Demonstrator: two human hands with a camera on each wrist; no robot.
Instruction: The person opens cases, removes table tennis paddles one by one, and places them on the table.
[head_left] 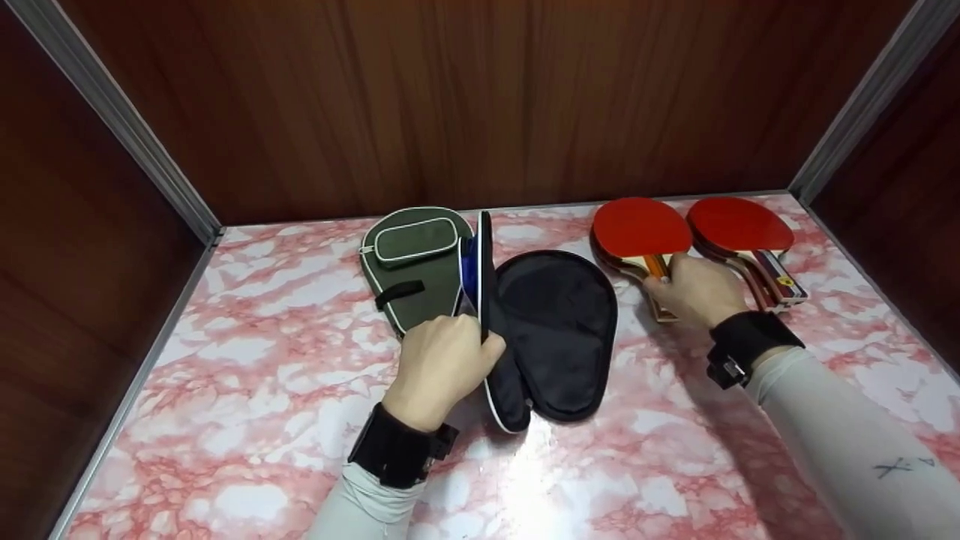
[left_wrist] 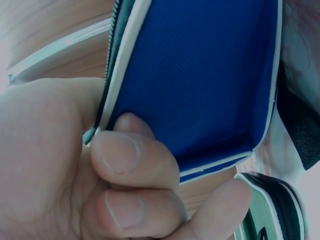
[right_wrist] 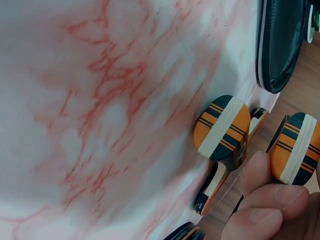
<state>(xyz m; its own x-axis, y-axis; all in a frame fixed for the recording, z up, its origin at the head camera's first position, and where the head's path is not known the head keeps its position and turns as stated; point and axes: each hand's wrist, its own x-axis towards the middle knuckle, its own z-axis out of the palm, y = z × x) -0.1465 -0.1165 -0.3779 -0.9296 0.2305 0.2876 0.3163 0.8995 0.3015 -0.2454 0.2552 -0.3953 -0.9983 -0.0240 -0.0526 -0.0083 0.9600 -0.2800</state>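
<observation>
My left hand (head_left: 442, 367) grips the edge of a dark, white-trimmed paddle case (head_left: 510, 386), which stands tilted up and unzipped. The left wrist view shows its blue lining (left_wrist: 200, 70) and my curled fingers (left_wrist: 120, 152) at the rim. On the right, my right hand (head_left: 701, 289) holds the handle of the upper red table tennis paddle (head_left: 641, 227) in a stack. In the right wrist view, fingers (right_wrist: 255, 220) pinch the striped handle end (right_wrist: 296, 150); another striped handle (right_wrist: 222, 129) lies below it.
A green paddle case (head_left: 416, 244) with a small pocket and black strap lies left of the held case. The flat black case (head_left: 562, 322) lies right of it. More stacked red paddles (head_left: 739, 223) lie at the far right. Wooden panels (head_left: 495, 97) wall in the marbled table (head_left: 247, 420).
</observation>
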